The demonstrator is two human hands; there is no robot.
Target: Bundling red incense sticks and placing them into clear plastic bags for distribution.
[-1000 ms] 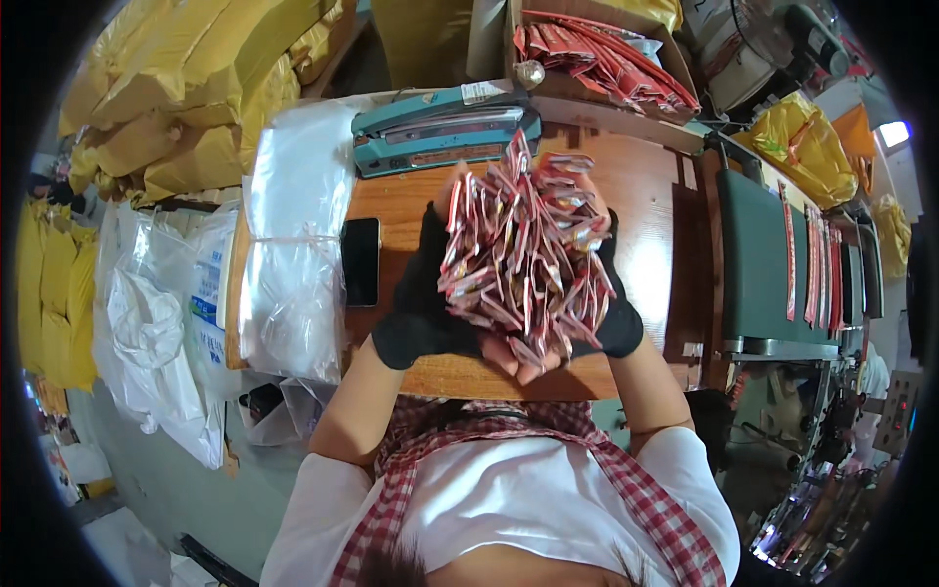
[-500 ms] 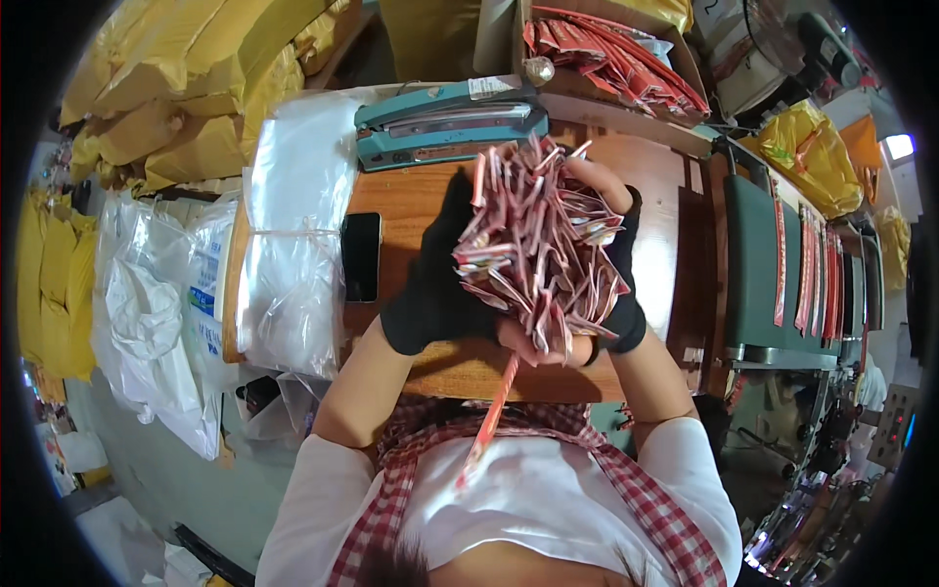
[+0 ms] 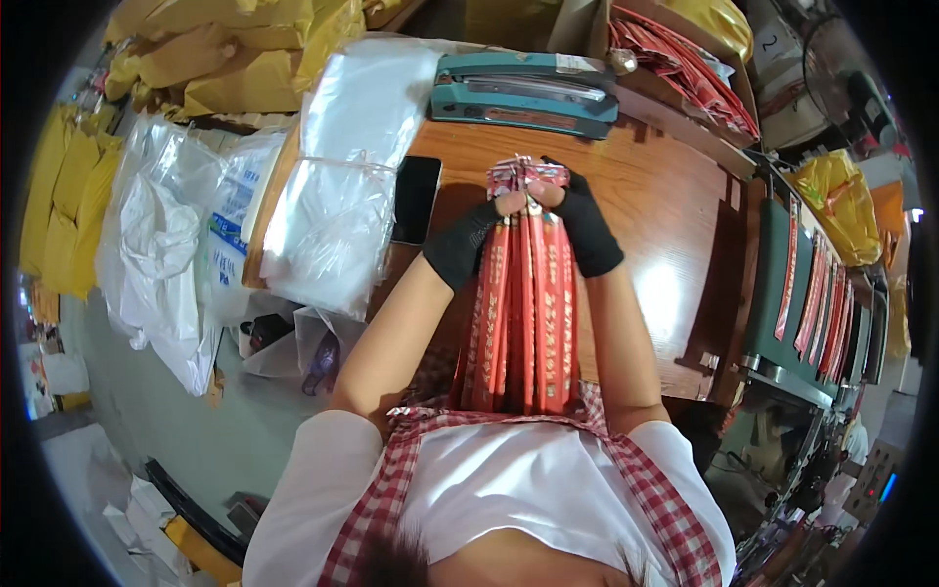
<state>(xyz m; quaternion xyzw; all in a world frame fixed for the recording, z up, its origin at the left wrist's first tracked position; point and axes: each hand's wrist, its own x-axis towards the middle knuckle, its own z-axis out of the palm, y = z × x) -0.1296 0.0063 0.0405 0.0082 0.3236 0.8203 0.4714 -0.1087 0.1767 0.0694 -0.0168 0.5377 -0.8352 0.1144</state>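
A thick bundle of long, narrow red packets [image 3: 528,323] with pale printing lies lengthwise between my hands, its near ends against my apron. My left hand [image 3: 465,240], in a black fingerless glove, grips the far end from the left. My right hand [image 3: 587,230], gloved alike, closes round the same end from the right. Both thumbs press on top of the bundle, close together. The far tips of the packets stick out past my fingers. Most of my fingers are hidden under and beside the bundle.
A wooden table [image 3: 641,220] lies beneath. On it are a teal bag sealer [image 3: 523,98], a stack of clear plastic bags [image 3: 337,186] and a black phone [image 3: 418,201]. A box of red packets [image 3: 685,73] stands at the back right. A dark green conveyor [image 3: 782,293] carrying red packets runs at the right.
The bundle has tipped from end-up toward me to lying lengthwise toward my body. My hands have shifted to its far end. The view has turned a little.
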